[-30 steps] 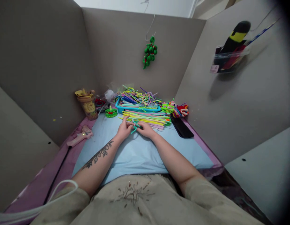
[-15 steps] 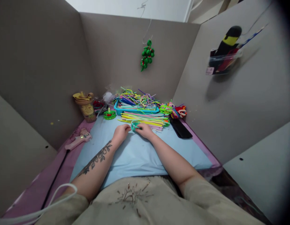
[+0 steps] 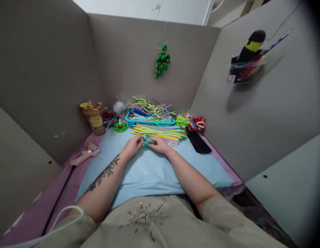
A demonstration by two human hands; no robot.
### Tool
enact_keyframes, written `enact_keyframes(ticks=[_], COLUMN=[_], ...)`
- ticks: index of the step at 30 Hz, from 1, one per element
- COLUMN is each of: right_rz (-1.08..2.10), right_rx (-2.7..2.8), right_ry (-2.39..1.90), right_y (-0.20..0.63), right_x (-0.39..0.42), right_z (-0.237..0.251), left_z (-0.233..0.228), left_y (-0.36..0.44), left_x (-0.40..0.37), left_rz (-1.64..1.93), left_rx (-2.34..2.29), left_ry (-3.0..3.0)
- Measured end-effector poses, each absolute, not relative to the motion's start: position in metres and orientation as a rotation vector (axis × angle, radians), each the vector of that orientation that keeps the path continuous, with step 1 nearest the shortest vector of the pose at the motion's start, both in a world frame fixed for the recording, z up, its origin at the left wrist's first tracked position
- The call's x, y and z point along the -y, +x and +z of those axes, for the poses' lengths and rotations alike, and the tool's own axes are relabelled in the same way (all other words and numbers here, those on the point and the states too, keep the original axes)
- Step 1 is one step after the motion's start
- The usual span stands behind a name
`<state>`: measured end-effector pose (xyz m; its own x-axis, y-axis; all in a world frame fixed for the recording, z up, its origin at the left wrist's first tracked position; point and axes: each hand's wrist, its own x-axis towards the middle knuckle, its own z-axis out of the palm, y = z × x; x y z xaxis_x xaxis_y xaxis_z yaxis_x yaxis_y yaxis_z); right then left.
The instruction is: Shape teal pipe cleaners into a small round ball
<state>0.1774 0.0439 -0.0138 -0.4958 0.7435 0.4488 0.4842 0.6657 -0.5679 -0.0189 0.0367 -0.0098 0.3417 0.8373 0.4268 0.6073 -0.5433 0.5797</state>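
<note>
A small teal ring (image 3: 147,140), which looks wound from pipe cleaners, is between my two hands just above the blue table cover. My right hand (image 3: 160,144) closes on its right side, thumb and fingers pinching the band. From the left, my left hand (image 3: 133,146) pinches at the ring's near left edge; its fingertips are partly hidden. Straight pipe cleaners (image 3: 160,131) in yellow, pink and green lie in a row right behind the ring. Behind them, a blue tray (image 3: 149,122) is heaped with loose, bent pipe cleaners.
A pink glue gun (image 3: 86,154) with a lit green light lies at left, near a patterned cup (image 3: 95,119). A green frog-like figure (image 3: 120,126) stands by the tray. At right lie a black phone-like slab (image 3: 199,142) and colourful pieces (image 3: 197,123). Grey panels surround the table.
My left hand has shifted slightly, its fingers now close against the ring. The ring has tilted and sits a little lower between my hands.
</note>
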Motion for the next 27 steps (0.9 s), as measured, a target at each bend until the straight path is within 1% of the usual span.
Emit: enact_keyframes(ticks=[7,13,16,19,21,24,27], right_rz=[0.415,0.415,0.471,0.597,0.709,0.839,0.787], right_rx=[2.165,2.145,2.148,2.129,1.992,1.613,1.397], right_ry=[-0.950,-0.945,-0.929,-0.913,-0.890,-0.850,-0.962], right_y=[0.169,0.168,0.169,0.171,0.176,0.189,0.199], right_x=[-0.048,-0.045,-0.042,-0.041,-0.042,-0.048,-0.052], right_z=[-0.022,-0.015,-0.013,-0.011,-0.009,-0.005,-0.004], left_z=[-0.002,0.002,0.000,-0.002,-0.002,0.000,0.004], left_y=[-0.016,-0.011,-0.012,-0.014,-0.015,-0.016,-0.016], left_x=[-0.030,-0.028,-0.029,-0.031,-0.032,-0.034,-0.034], left_rz=[0.881,0.884,0.877,0.888,0.971,1.142,1.215], left_rx=[-1.322,-1.480,-1.403,-1.270,-1.278,-1.376,-1.355], left_ry=[2.317,2.344,2.335,2.359,2.331,2.143,1.886])
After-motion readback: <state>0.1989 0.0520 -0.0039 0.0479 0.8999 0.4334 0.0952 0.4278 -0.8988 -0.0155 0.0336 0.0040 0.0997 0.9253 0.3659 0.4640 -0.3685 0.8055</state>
